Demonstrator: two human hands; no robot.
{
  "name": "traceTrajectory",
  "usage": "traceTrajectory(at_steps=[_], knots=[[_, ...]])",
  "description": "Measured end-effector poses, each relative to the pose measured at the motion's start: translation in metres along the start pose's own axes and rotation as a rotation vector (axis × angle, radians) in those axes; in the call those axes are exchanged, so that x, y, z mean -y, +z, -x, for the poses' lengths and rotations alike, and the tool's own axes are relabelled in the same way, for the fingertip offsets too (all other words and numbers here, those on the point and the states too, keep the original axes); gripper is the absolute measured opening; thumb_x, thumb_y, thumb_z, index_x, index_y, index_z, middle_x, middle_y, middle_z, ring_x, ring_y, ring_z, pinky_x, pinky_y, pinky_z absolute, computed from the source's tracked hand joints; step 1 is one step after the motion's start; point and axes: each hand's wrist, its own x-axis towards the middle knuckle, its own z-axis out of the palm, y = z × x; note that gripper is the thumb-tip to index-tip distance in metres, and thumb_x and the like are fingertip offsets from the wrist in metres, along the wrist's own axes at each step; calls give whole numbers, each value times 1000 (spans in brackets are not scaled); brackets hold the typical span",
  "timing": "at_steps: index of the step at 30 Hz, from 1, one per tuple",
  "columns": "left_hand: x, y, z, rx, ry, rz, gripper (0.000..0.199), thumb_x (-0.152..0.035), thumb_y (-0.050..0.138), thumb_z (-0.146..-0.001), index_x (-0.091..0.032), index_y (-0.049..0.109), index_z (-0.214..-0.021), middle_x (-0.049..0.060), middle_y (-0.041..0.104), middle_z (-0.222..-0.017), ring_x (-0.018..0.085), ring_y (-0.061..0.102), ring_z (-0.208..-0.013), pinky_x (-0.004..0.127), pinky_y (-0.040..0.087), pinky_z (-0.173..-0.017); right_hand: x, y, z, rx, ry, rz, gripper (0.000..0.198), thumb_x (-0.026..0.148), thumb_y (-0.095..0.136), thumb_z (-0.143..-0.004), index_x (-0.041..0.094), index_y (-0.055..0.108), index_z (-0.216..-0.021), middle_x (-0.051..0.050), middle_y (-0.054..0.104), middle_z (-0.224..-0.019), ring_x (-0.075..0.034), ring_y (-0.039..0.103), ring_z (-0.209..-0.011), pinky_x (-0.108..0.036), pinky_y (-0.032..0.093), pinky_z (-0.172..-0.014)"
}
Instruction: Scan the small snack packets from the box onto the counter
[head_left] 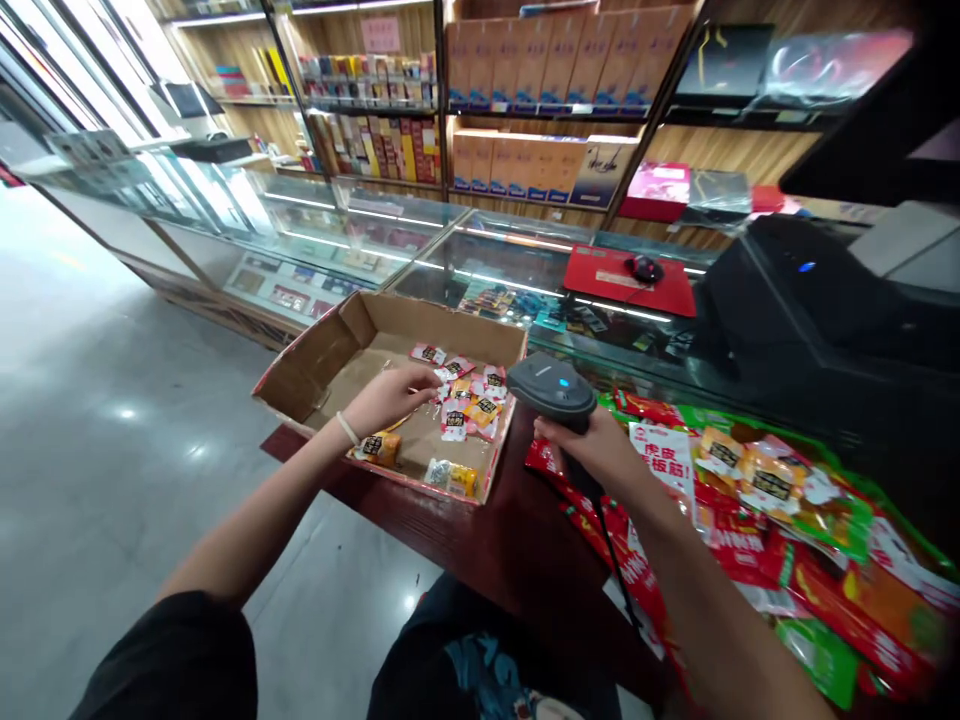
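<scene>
1. Right hand (589,445): right of centre, fingers wrapped around the grip of a black scanner (551,388); a blue light shows on the scanner's top.
2. Scanner: appears just beside the right wall of an open cardboard box (431,318); contact cannot be determined. Its cord (611,550) hangs below the hand.
3. Left hand (394,398): centre of the frame, inside the box, fingers bent at the left edge of a cluster of small packets (484,408). Whether it pinches one cannot be told.
4. Box, other contents: an orange packet (381,448) near the left wrist; a yellow packet (459,479) along the near wall.
5. Box rests on a dark red tabletop (442,525).
6. Lower right: heaped red and green bags (739,540).
7. Upper right: a mouse (643,268) on a red mat (600,275).
</scene>
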Motion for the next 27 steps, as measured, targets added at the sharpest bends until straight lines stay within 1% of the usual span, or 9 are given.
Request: traceTrajectory(at_steps=[5, 8, 11, 14, 17, 19, 22, 25, 27], knots=[[14, 4, -26, 210, 48, -166, 24, -31, 65, -75, -20, 67, -96, 5, 68, -88, 19, 61, -77, 28, 46, -74, 3, 9, -25, 75, 30, 7, 22, 40, 65, -75, 21, 57, -70, 4, 52, -37, -14, 49, -35, -27, 39, -46], [24, 23, -46, 337, 82, -259, 30, -30, 67, -73, -18, 64, -101, 7, 67, -95, 21, 61, -82, 29, 44, -75, 5, 12, -37, 77, 36, -7, 21, 39, 66, -74, 21, 57, -74, 5, 52, -39, -14, 49, -36, -28, 39, -46], [34, 48, -60, 446, 53, -341, 39, -32, 71, -70, -15, 61, -105, 10, 65, -98, 23, 60, -88, 30, 44, -78, 6, 13, -45, 82, 55, -28, 21, 39, 67, -74, 21, 57, -76, 5, 52, -39, -14, 48, -35, -28, 39, -45], [42, 70, -65, 450, 64, -464, 56, -32, 77, -62, -12, 58, -110, 15, 60, -110, 29, 57, -101, 35, 43, -86, 5, 12, -51, 88, 69, -53, 22, 39, 68, -73, 20, 59, -78, 5, 51, -38, -14, 48, -34, -27, 39, -44], [49, 81, -66, 418, 73, -530, 69, -32, 81, -56, -12, 53, -116, 17, 57, -117, 32, 55, -106, 36, 42, -88, 2, 10, -54, 100, 58, -53, 21, 38, 67, -75, 19, 61, -78, 5, 51, -37, -13, 48, -34, -27, 39, -44], [50, 82, -68, 469, 18, -529, 63, -35, 79, -58, -14, 54, -112, 15, 60, -111, 29, 59, -99, 33, 44, -82, 0, 9, -55, 98, 55, -53, 20, 38, 66, -76, 19, 61, -77, 5, 50, -37, -13, 47, -34, -27, 39, -43], [43, 72, -71, 538, -53, -537, 39, -36, 71, -69, -15, 58, -99, 13, 65, -99, 27, 62, -90, 30, 44, -74, 0, 8, -52, 85, 55, -71, 19, 37, 66, -75, 19, 60, -77, 5, 51, -38, -12, 46, -34, -26, 38, -42], [27, 50, -71, 556, -43, -510, 18, -30, 59, -78, -16, 59, -90, 10, 67, -89, 24, 61, -80, 30, 42, -68, 3, 7, -45, 79, 45, -99, 21, 38, 67, -74, 20, 56, -72, 5, 51, -39, -11, 45, -33, -25, 37, -41], [13, 30, -67, 516, -9, -437, 11, -26, 54, -80, -17, 59, -85, 7, 66, -83, 20, 59, -73, 28, 40, -65, 6, 6, -38, 67, 32, -123, 24, 40, 68, -73, 20, 55, -72, 6, 51, -40, -11, 45, -32, -25, 37, -41]])
